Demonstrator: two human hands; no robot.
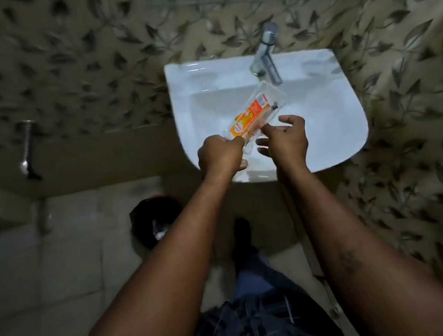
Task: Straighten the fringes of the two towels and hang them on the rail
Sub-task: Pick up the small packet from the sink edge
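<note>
At the centre of the frame, a person holds a clear packet (252,112) with an orange label over the white basin (326,135), just below the tap (265,58), probably so that spills fall into the bowl. The left hand (222,153) pinches the packet's near end with curled fingers. The right hand (286,139) has its fingers spread, the forefinger at the packet's edge, seemingly ready to open it. No towels or rail are in sight, so the task appears not yet begun.

Dim light. Leaf-patterned wall tiles (79,59) surround a white basin (335,134) at one o'clock. Pale floor tiles (29,288) lie at eight.
</note>
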